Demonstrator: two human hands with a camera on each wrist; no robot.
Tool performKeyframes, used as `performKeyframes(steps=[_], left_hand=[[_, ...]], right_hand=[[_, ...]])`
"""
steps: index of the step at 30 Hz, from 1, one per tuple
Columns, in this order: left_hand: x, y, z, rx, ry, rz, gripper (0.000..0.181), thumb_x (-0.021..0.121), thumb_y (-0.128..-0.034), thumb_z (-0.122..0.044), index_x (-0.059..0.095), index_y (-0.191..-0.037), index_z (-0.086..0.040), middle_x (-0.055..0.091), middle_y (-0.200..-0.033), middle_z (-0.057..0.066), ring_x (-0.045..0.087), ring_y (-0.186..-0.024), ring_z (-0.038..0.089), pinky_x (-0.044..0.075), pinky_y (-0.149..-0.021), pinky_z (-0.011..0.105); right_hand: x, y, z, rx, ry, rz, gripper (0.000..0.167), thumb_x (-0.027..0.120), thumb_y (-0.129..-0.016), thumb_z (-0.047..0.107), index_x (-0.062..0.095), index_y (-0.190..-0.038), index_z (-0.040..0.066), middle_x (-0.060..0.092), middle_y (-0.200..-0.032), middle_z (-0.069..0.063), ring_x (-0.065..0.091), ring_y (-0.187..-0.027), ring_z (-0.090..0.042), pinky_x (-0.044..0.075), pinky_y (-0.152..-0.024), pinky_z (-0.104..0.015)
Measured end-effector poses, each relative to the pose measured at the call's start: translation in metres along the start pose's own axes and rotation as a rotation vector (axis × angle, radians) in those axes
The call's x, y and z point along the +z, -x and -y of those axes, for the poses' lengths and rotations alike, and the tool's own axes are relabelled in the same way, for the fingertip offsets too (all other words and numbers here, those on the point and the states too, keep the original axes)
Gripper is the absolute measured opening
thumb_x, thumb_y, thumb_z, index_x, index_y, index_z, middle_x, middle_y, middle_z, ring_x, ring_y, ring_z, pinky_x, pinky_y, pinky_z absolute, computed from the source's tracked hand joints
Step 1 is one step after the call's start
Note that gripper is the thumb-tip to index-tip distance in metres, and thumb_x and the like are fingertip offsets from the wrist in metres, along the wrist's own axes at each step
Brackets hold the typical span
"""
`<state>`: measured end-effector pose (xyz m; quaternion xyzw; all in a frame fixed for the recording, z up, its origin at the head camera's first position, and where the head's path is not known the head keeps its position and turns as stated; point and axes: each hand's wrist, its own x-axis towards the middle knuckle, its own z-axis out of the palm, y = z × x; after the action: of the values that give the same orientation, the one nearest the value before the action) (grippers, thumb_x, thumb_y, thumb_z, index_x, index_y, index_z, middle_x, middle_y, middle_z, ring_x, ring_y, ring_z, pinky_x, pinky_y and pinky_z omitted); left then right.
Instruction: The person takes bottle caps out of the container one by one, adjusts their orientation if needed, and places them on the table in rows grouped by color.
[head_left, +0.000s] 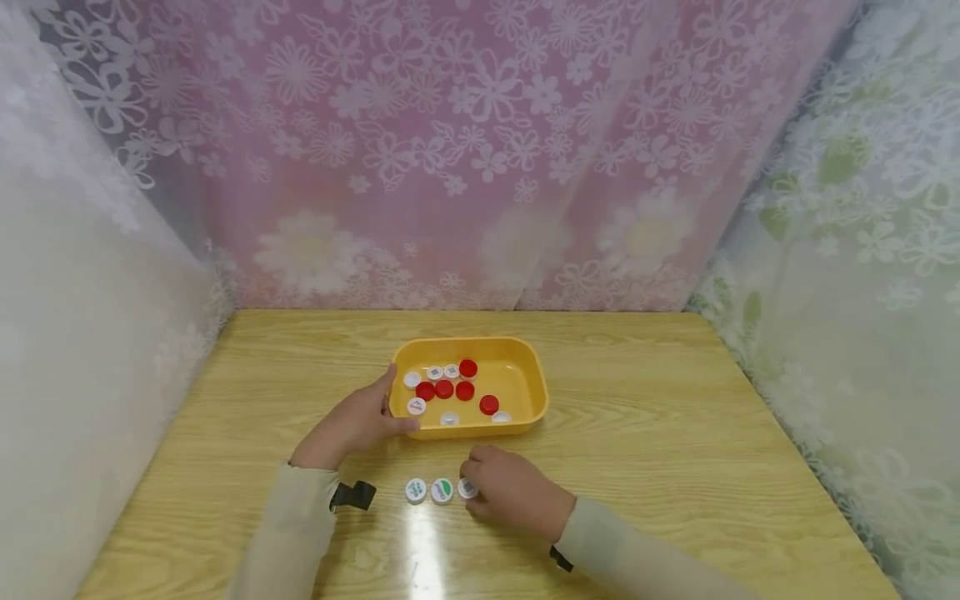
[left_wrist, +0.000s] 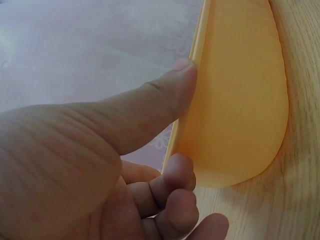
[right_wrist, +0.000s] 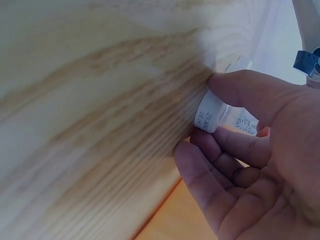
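Note:
A yellow tray holds several red and white caps, among them a red cap. My left hand grips the tray's left end; in the left wrist view the thumb lies on the rim of the tray, fingers curled beside it. In front of the tray my right hand pinches a white cap on the table. The right wrist view shows that white cap between thumb and fingers. Left of it in a row lie a green-and-white cap and another white cap.
The wooden table extends around the tray. A pink flowered curtain hangs behind it, with pale curtains at the left and right sides. Dark bands are on both wrists.

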<state>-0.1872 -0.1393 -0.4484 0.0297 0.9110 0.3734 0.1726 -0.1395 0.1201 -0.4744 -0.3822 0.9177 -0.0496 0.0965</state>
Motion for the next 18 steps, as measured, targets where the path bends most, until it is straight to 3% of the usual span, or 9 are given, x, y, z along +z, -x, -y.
performKeyframes(steps=[1,3,8,11,15,18], left_hand=[[0.0,0.0,0.0,-0.003,-0.001,0.0,0.113,0.081,-0.0877,-0.048,0.009,-0.168,-0.013,0.061,-0.134,0.015,0.055,-0.123,0.028,0.042,-0.11,0.054],[0.0,-0.001,0.0,0.001,-0.002,0.0,0.113,0.081,-0.0876,-0.048,0.009,-0.167,-0.012,0.057,-0.145,0.016,0.053,-0.131,0.029,0.039,-0.114,0.056],[-0.002,0.001,0.002,-0.003,-0.015,-0.003,0.114,0.08,-0.0883,-0.048,0.008,-0.167,-0.01,0.049,-0.154,0.019,0.048,-0.139,0.034,0.036,-0.115,0.058],[-0.004,0.002,0.003,-0.006,-0.015,-0.007,0.113,0.08,-0.0886,-0.047,0.007,-0.167,-0.01,0.047,-0.156,0.019,0.047,-0.141,0.035,0.036,-0.116,0.059],[-0.002,0.0,0.004,0.013,0.008,-0.006,0.114,0.081,-0.0888,-0.046,0.007,-0.167,-0.01,0.053,-0.15,0.017,0.051,-0.134,0.031,0.038,-0.114,0.057],[-0.001,-0.001,0.002,0.046,0.014,-0.006,0.113,0.08,-0.0894,-0.045,0.007,-0.167,-0.009,0.052,-0.151,0.017,0.053,-0.133,0.031,0.039,-0.114,0.057]], right_hand=[[0.0,0.0,0.0,0.0,0.0,0.0,0.022,0.081,-0.089,0.03,0.072,-0.101,0.014,0.058,-0.09,0.008,0.049,-0.077,-0.004,0.05,-0.073,-0.019],[-0.001,-0.001,0.0,0.002,0.0,0.003,0.022,0.081,-0.089,0.03,0.073,-0.101,0.014,0.058,-0.09,0.008,0.049,-0.077,-0.004,0.05,-0.073,-0.019],[-0.001,-0.003,0.004,-0.004,0.024,0.004,0.022,0.081,-0.09,0.031,0.073,-0.101,0.014,0.059,-0.092,0.007,0.05,-0.078,-0.003,0.05,-0.072,-0.018],[-0.005,-0.004,0.003,0.002,-0.011,0.027,0.021,0.081,-0.088,0.03,0.071,-0.1,0.016,0.057,-0.09,0.009,0.05,-0.076,-0.004,0.048,-0.071,-0.019],[-0.034,-0.005,-0.001,0.04,-0.089,0.073,0.025,0.08,-0.088,0.035,0.071,-0.101,0.015,0.061,-0.087,0.009,0.052,-0.073,-0.006,0.05,-0.072,-0.024],[-0.07,-0.015,-0.002,0.059,-0.096,0.018,0.027,0.079,-0.091,0.036,0.071,-0.104,0.014,0.068,-0.09,0.004,0.058,-0.075,-0.01,0.053,-0.074,-0.029]])
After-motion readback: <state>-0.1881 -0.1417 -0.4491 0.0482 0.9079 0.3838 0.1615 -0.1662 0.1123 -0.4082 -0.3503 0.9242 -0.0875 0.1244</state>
